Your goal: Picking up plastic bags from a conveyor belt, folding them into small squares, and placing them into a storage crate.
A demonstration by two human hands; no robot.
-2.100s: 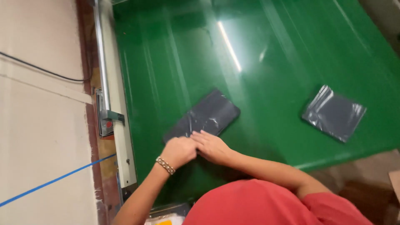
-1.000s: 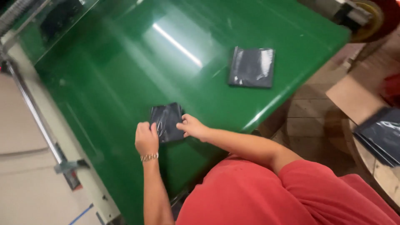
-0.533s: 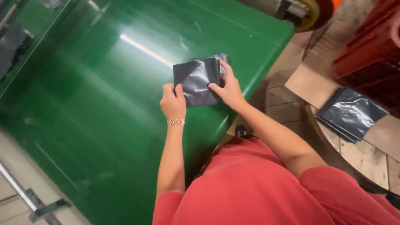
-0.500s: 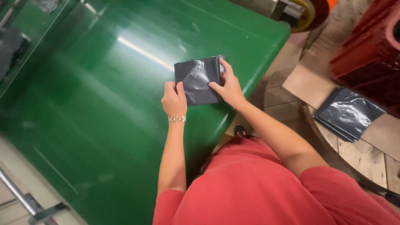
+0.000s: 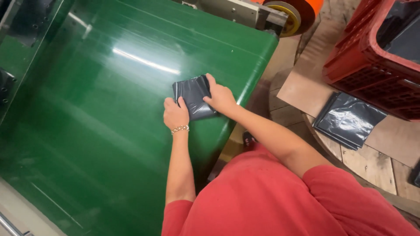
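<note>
A: Pressing on the folded grey poly bag (image 5: 194, 97) with both hands. Left hand (image 5: 176, 114) sits on its near-left corner, fingers curled; right hand (image 5: 221, 97) lies flat on its right edge.

B: Position?

A: On the green conveyor belt (image 5: 100, 109), close to the belt's right edge. Open belt to the left and above.

B: Surroundings?

A: Off the belt: flat grey bags (image 5: 348, 119) on cardboard sheet (image 5: 306, 83), red plastic crate (image 5: 376, 52) just beyond, well apart from the hands.

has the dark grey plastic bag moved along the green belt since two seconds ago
Yes: the dark grey plastic bag, folded smaller, now lies by the green conveyor belt's end roller edge, between both hands.
</note>
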